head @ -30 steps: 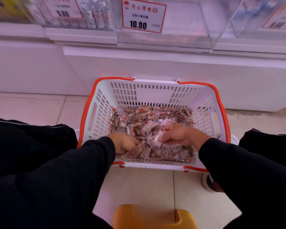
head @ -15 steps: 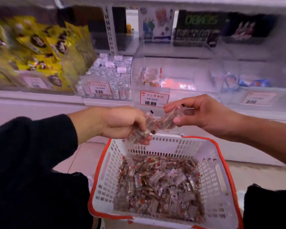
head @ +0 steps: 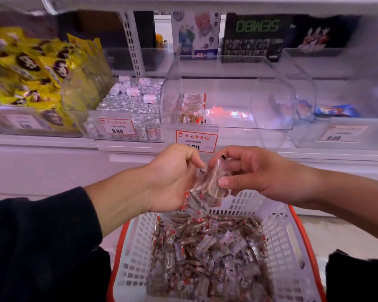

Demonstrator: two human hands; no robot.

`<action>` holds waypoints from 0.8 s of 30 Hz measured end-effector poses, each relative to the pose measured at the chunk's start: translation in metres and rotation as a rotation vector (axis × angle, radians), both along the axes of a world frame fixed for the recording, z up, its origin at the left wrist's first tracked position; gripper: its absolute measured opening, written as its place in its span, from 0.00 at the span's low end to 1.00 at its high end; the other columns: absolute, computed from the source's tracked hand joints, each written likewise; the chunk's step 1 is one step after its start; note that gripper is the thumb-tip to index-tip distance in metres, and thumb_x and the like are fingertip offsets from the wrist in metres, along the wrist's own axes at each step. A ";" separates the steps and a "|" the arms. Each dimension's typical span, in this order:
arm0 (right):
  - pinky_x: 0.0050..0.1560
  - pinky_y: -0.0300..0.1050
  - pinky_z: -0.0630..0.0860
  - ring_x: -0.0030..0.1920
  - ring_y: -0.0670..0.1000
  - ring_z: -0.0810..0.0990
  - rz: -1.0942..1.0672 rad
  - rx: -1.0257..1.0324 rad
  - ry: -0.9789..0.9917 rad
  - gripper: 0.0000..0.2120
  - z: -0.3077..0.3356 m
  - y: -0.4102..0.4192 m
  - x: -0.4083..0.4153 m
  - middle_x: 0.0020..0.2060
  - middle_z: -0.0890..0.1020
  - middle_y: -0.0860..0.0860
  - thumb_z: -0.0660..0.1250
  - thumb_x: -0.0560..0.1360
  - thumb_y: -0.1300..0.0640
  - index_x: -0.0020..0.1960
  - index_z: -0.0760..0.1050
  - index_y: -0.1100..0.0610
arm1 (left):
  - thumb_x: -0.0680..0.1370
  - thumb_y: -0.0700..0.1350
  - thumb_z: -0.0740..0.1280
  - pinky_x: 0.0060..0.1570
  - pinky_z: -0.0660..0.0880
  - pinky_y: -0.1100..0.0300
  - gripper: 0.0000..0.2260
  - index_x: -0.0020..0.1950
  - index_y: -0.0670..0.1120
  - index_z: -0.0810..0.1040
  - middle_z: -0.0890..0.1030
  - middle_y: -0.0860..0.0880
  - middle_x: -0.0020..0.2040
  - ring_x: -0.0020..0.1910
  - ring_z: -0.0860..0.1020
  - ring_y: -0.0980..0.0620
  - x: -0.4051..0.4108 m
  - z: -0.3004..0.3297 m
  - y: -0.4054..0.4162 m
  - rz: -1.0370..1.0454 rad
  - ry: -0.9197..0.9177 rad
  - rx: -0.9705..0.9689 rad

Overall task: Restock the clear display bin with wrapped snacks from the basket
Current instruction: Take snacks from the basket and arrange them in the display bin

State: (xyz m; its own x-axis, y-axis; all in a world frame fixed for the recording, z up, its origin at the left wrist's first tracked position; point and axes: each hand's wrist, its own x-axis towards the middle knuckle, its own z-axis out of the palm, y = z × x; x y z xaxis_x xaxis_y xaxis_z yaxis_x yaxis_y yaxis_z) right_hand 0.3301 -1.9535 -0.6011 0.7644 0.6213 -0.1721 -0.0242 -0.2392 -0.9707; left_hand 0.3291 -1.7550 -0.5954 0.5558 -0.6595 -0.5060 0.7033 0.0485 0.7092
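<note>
Both hands are raised above the white basket, sharing one bunch of wrapped snacks between them. The left hand has its fingers curled round the lower left side of the bunch, and the right hand pinches its upper right side, with the thumb in front and the other fingers curled over the top. The bunch hangs tilted, its lower end trailing down past the left palm toward the basket.

Directly below the fingers, the basket, with its orange rim, holds a deep heap of more wrapped snacks: small clear packets with brown contents and red ends.

Above and beyond the fingers sits the clear display bin on the shelf. It holds only a few packets stacked against its left wall. Its red-bordered price label hangs just above the knuckles, and the left hand partly covers the price.

To the left of that bin stands another clear bin of small silver-wrapped sweets marked 9.80, and further left lie yellow snack bags, blurred. To the right another clear bin holds blue-wrapped items, too blurred to name. Dark sleeves cover the left forearm up to near the wrist.
</note>
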 end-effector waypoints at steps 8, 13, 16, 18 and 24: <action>0.59 0.39 0.77 0.56 0.52 0.83 0.025 0.013 0.039 0.20 -0.004 0.000 -0.003 0.55 0.84 0.59 0.73 0.71 0.62 0.62 0.77 0.58 | 0.79 0.59 0.53 0.39 0.71 0.54 0.33 0.79 0.42 0.58 0.73 0.41 0.45 0.35 0.73 0.45 -0.001 -0.004 -0.001 0.144 0.087 0.197; 0.58 0.40 0.77 0.56 0.57 0.83 -0.004 0.100 0.041 0.17 -0.001 -0.003 -0.004 0.54 0.84 0.59 0.73 0.70 0.63 0.58 0.80 0.61 | 0.80 0.60 0.54 0.41 0.76 0.54 0.31 0.75 0.38 0.65 0.75 0.40 0.50 0.38 0.76 0.46 -0.003 0.005 0.007 0.071 0.048 0.155; 0.55 0.40 0.78 0.54 0.56 0.83 -0.102 0.185 0.021 0.17 0.003 -0.005 -0.003 0.53 0.84 0.61 0.72 0.70 0.64 0.59 0.79 0.61 | 0.81 0.58 0.56 0.54 0.81 0.49 0.27 0.64 0.37 0.77 0.82 0.37 0.52 0.46 0.83 0.42 -0.005 0.010 0.017 -0.034 -0.004 0.138; 0.56 0.44 0.79 0.56 0.60 0.83 -0.165 0.198 -0.038 0.17 0.005 -0.006 -0.002 0.54 0.83 0.62 0.71 0.72 0.64 0.60 0.78 0.62 | 0.81 0.57 0.57 0.49 0.82 0.52 0.24 0.57 0.39 0.82 0.83 0.37 0.49 0.45 0.84 0.43 -0.008 0.010 0.018 -0.019 -0.053 0.128; 0.56 0.44 0.78 0.51 0.53 0.83 -0.183 0.094 -0.251 0.14 0.003 0.010 -0.014 0.51 0.85 0.55 0.65 0.78 0.64 0.63 0.77 0.57 | 0.83 0.56 0.56 0.24 0.69 0.63 0.21 0.59 0.41 0.78 0.82 0.38 0.43 0.29 0.74 0.51 -0.017 0.000 0.004 0.214 -0.340 0.182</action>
